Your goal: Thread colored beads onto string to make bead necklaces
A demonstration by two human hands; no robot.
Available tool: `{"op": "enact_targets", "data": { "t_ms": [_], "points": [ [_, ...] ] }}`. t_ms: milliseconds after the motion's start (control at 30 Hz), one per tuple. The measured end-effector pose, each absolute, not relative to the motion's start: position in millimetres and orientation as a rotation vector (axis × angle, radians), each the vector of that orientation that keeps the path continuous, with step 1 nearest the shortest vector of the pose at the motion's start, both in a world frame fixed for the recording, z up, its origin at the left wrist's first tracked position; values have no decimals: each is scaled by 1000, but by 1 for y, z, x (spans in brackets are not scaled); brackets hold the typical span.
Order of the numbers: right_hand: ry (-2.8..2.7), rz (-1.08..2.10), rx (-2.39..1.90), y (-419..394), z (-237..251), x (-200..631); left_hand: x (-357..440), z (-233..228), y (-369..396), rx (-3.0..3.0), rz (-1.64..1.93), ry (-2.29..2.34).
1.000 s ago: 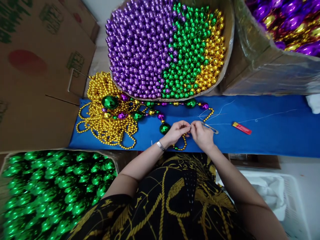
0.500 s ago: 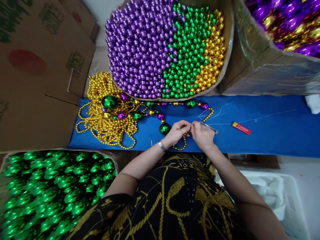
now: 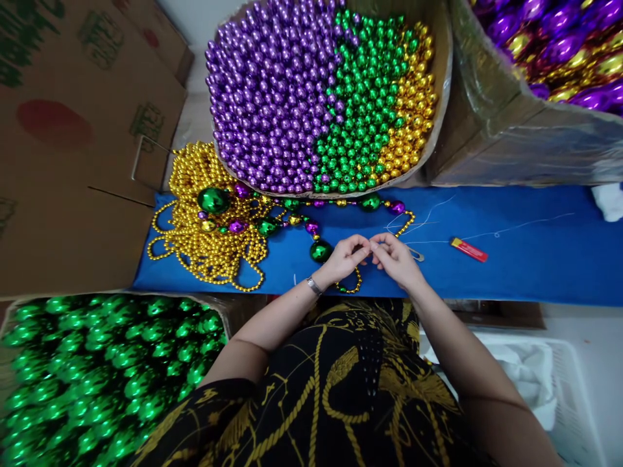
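Beads on a strand [image 3: 351, 285] curl on the blue cloth [image 3: 511, 272] just near of the two hands, which meet at the near edge of the cloth in the middle of the scene. Left hand [image 3: 343, 258] and right hand [image 3: 396, 259] touch at their fingertips, both pinched shut on something very small between them, most likely the thread end of the strand; it is too fine to make out. A metal tool [image 3: 415, 253] pokes out from behind the right hand, lying on the cloth. White thread [image 3: 487, 235] trails right toward a red lighter [image 3: 470, 249]. Left of the hands lies a big green bead [image 3: 321, 250], part of a mixed string [image 3: 341, 204] running along the far side, and further left a heap of gold strands [image 3: 209, 220]. Far of the cloth stands a box of loose beads [image 3: 311, 97], purple, green and gold. A bin of green baubles [image 3: 107, 363] sits near left, a box of purple and gold baubles [image 3: 559, 39] far right. The risk, as I judge it, is the pinch slipping: thin thread under tension could escape the fingertips, and beads would run off onto the cloth or roll over its near edge. A pull on the strand could also drag the curled part off that edge.
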State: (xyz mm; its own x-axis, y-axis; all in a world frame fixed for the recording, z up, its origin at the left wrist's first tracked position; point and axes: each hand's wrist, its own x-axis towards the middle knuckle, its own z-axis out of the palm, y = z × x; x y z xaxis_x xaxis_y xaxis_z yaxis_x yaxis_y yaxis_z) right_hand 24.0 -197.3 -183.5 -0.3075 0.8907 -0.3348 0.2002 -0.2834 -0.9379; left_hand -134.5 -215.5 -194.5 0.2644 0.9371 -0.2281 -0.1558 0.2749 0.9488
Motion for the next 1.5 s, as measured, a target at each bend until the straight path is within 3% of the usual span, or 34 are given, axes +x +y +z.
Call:
{"op": "enact_targets", "data": {
  "t_ms": [333,1200,1500],
  "points": [
    [-1448,1749,-1357,-190,-178,33,-139,-191,-215,1060,862,1019],
    [-1760,1432,-1412,-192,-187,41,-142,-192,-214,1127,782,1059],
    [-1767,1024,-1579,-195,-190,42,-140,-189,-214,1387,739,1177]
  ]
}}
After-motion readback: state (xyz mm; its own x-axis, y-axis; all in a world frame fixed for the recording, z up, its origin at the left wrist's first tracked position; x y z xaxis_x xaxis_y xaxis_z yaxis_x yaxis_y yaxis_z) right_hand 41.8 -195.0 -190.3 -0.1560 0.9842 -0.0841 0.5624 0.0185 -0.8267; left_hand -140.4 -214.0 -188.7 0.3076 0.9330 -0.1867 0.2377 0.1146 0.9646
